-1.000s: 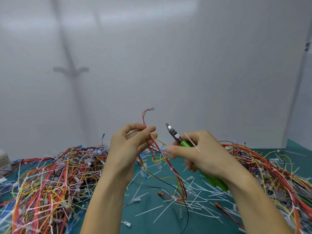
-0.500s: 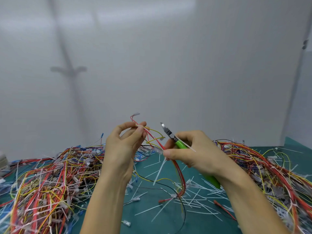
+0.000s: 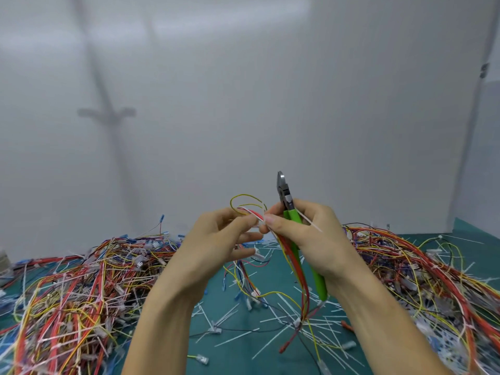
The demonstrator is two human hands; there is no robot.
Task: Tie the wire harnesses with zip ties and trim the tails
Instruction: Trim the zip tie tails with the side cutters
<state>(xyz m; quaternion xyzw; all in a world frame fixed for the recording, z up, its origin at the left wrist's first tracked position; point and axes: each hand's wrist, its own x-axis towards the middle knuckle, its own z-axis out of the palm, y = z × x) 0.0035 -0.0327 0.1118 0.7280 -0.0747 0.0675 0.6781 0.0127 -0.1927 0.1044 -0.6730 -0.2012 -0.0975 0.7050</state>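
Note:
A small wire harness (image 3: pixel 293 262) of red and yellow wires hangs between my hands above the green table. My left hand (image 3: pixel 216 239) pinches its looped top with fingertips. My right hand (image 3: pixel 311 236) grips green-handled cutters (image 3: pixel 286 201), jaws pointing up, while its thumb and forefinger also pinch the harness right beside my left fingertips. A white zip tie (image 3: pixel 311 224) lies across my right hand, its tail sticking out to the right. The harness ends dangle down to the table.
A big heap of harnesses (image 3: pixel 75 288) covers the table's left side, and another heap (image 3: pixel 422 269) fills the right. Loose white zip ties and cut tails (image 3: pixel 270 328) litter the green mat (image 3: pixel 230 355) between them. A pale wall stands close behind.
Both hands have come together. The cutters swung from leaning left to pointing straight up. The harness top, held out as a strand before, is now folded into a loop at my fingertips.

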